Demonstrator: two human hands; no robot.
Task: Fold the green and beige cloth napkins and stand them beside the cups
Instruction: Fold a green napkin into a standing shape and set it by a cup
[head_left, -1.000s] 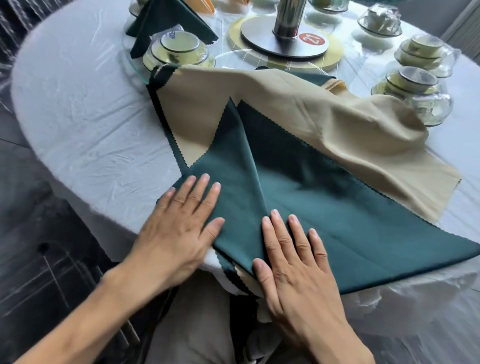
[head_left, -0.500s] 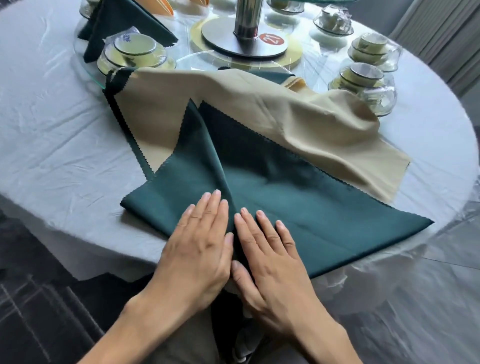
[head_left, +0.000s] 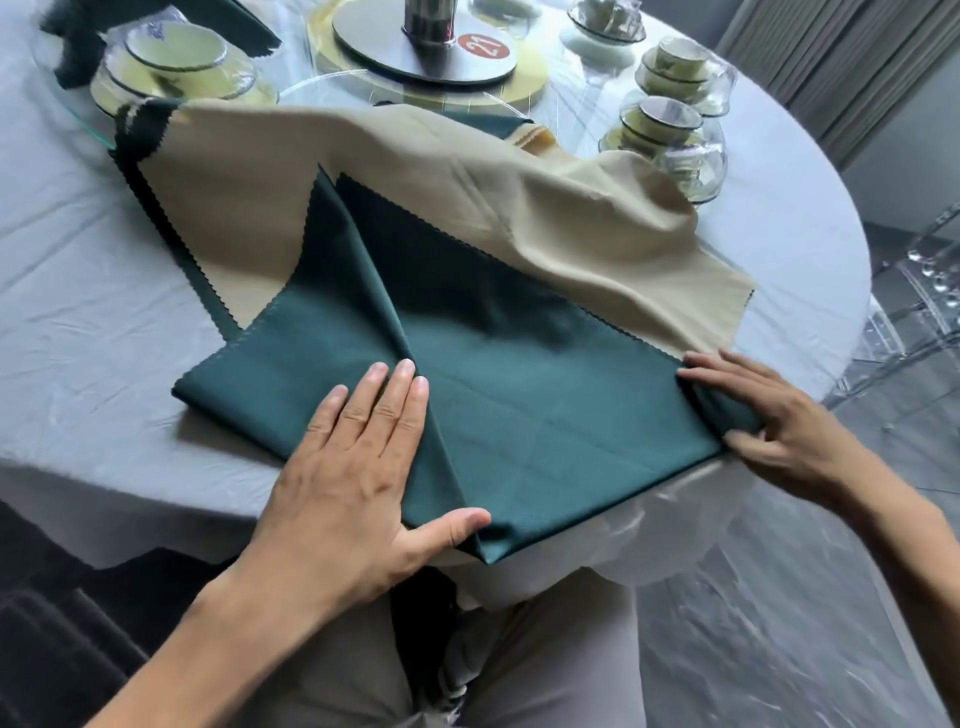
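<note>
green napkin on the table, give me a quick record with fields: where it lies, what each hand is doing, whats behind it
green napkin: partly folded, lying on the beige napkin at the table's near edge
left hand: flat, fingers straight, pressing the folded left flap
right hand: gripping the napkin's right corner
behind: stacked cups under glass, metal stand with a 21 tag
table: white cloth

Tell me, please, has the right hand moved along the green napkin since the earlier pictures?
Yes: the right hand has slid rightward from the centre crease to the green napkin's right corner.
</note>
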